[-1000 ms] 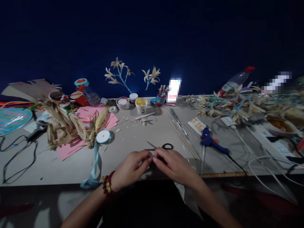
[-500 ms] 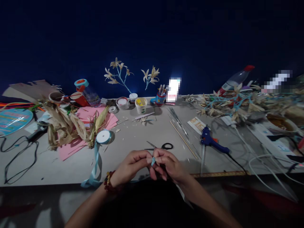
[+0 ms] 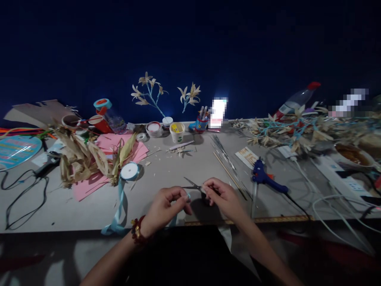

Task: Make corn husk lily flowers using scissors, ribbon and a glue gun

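Note:
My left hand (image 3: 172,204) is closed round a small light blue ribbon piece (image 3: 188,196), whose tip shows at thumb and forefinger. More blue ribbon hangs below that hand. Over the black-handled scissors (image 3: 193,184) is my right hand (image 3: 216,192), fingers bent and closed together; it covers the handles, and what lies between its fingertips is hidden. The scissor blades lie on the table, slightly apart, pointing left. To the left stands a ribbon spool (image 3: 129,171), its blue ribbon running down over the table's front edge.
Corn husks (image 3: 79,161) on pink paper (image 3: 89,186) lie at left. Wires (image 3: 223,149), a blue glue gun (image 3: 266,178) and white cables (image 3: 321,202) are at right. Husk flowers (image 3: 149,91), cups and a bottle (image 3: 293,103) stand at the back.
My right hand has let go of the ribbon piece and moved right, onto the scissors. My left hand has kept the ribbon and shifted slightly left.

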A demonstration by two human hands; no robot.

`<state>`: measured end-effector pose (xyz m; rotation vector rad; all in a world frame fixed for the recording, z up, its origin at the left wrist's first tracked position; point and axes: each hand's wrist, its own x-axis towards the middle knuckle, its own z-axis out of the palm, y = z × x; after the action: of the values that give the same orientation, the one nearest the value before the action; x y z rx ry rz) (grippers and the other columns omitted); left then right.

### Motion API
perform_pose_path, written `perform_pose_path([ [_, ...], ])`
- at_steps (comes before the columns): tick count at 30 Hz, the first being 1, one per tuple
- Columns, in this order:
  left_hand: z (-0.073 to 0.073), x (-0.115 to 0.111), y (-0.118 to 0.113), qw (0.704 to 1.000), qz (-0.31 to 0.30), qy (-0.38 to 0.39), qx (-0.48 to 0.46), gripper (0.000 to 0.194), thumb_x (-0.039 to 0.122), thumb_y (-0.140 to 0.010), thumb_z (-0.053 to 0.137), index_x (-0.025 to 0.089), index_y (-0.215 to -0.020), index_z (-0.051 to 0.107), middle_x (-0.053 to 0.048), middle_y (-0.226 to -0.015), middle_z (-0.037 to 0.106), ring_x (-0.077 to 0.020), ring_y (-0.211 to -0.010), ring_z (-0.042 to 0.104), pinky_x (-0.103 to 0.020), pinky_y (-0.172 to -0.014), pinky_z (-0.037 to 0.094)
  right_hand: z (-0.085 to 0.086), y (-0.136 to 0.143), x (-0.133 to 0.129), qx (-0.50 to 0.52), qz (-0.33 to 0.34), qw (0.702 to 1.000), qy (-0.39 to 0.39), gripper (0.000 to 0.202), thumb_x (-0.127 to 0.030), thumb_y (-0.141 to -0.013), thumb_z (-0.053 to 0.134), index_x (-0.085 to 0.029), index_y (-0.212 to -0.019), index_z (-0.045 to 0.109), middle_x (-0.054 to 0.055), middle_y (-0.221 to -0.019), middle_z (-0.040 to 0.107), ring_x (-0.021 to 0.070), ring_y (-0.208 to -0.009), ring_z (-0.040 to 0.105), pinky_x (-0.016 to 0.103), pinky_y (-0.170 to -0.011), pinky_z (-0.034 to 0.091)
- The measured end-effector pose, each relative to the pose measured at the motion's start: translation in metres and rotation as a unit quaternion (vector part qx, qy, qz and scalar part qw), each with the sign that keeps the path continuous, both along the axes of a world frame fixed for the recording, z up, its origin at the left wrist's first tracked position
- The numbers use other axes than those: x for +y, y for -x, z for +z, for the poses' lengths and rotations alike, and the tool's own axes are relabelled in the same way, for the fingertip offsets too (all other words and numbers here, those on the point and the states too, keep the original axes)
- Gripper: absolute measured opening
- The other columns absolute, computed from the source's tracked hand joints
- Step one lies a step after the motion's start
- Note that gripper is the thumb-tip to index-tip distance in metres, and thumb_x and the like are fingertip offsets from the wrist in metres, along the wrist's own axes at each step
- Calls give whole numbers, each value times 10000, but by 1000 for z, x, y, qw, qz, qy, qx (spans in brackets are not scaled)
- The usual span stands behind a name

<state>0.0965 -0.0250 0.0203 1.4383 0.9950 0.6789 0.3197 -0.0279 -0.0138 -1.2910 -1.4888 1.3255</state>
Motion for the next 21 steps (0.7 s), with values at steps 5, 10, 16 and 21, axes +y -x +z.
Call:
perform_pose_path([
  [5, -4, 2, -4, 997, -2, -45, 63, 233, 296, -923, 537, 180, -738, 619, -21, -668, 753, -137, -631, 632, -224, -652, 450, 5, 0, 0, -107, 45, 991, -73, 179, -300, -982, 480, -203, -994, 629, -7, -766, 617, 137, -680, 593, 242, -639, 455],
  [10, -3, 4, -7, 994, -10, -72, 80, 233, 271, -899, 544, 171, -712, 643, -20, -657, 724, -143, -631, 626, -227, -639, 453, 28, 18, -3, -125, 105, 981, -105, 137, -320, -964, 513, -211, -993, 590, -9, -811, 619, 144, -731, 577, 253, -683, 432],
  [16, -2, 1, -6, 999, -22, -33, 9, 288, 285, -923, 527, 160, -693, 649, -23, -637, 711, -139, -637, 613, -243, -686, 458, 24, 26, 0, -73, 129, 985, -87, 225, -369, -1002, 456, -206, -880, 550, -30, -757, 545, 116, -692, 528, 237, -651, 407],
  [21, -4, -1, -7, 988, -38, 63, -139, 310, 372, -924, 552, 154, -717, 626, -54, -666, 713, -183, -656, 676, -306, -718, 510, 7, 38, -6, 151, 102, 980, 78, 316, -508, -960, 505, -211, -853, 491, -69, -612, 502, 87, -483, 490, 198, -468, 420],
])
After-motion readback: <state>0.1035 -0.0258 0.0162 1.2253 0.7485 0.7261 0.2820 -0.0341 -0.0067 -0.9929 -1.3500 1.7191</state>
